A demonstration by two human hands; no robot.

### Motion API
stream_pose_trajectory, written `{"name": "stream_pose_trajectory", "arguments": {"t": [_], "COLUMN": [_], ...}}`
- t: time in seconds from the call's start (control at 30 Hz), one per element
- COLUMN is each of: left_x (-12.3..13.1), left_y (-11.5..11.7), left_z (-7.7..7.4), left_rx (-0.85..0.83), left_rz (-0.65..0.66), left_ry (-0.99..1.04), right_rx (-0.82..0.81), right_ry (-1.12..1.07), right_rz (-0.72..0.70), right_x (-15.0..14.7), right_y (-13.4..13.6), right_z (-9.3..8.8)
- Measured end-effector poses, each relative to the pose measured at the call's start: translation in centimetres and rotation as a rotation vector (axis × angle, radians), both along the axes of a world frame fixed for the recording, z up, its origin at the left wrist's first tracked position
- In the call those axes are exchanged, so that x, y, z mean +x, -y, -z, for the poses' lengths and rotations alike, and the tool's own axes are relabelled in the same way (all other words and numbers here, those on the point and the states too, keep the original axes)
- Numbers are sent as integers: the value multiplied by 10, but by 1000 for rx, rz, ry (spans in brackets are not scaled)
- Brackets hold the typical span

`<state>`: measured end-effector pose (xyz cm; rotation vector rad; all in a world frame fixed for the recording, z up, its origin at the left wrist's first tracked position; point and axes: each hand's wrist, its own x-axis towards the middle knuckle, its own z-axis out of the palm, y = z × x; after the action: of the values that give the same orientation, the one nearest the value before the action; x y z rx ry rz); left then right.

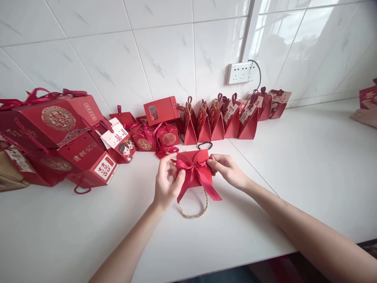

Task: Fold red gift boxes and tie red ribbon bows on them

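A small red gift box [193,154] stands on the white tabletop between my two hands, its curved flaps folded together at the top. A dark pink satin ribbon [195,168] is tied in a bow across its front, with two tails hanging down. My left hand [167,179] grips the box's left side, thumb at the front by the ribbon's left loop. On the right edge, my right hand [227,169] pinches close to the right loop; whether its fingertips also hold ribbon is hidden. A twisted cream rope handle [193,217] loops out from beneath the box toward me.
Several large red boxes [47,125] are stacked on the left. Smaller ribboned boxes [169,137] and a row of triangular red boxes [216,124] line the tiled wall. A black hair tie [205,145] lies behind my box. Another person's hand [365,117] shows at far right.
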<state>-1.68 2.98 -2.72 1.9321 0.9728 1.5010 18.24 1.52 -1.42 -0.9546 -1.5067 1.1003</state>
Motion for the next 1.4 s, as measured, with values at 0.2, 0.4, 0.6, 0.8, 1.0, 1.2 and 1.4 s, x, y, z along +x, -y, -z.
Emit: {"name": "stream_pose_trajectory", "arguments": {"t": [0.2,0.4,0.6,0.8,1.0,1.2,1.4], "left_x": [-4,-5,0,-1,-12,-7,-1], "left_y": [-4,-5,-2,-1,-2,1,4], "left_z": [-4,-6,-6,-6,-8,-18,-19], "left_rx": [283,331,182,146,91,1,13], "left_rz": [-99,-123,-130,-89,163,91,-4], "left_ry": [-190,-193,-99,-94,-83,-151,-143], "right_rx": [2,5,-7,-1,8,-4,-6], "right_ry": [0,-2,18,28,-5,-7,-11], "right_rz": [-32,-67,-83,-94,-110,-104,-112], "right_x": [0,-1,-1,0,0,1,1], "right_y": [1,3,3,2,1,1,1], "right_z": [0,0,0,1,1,1,2]}}
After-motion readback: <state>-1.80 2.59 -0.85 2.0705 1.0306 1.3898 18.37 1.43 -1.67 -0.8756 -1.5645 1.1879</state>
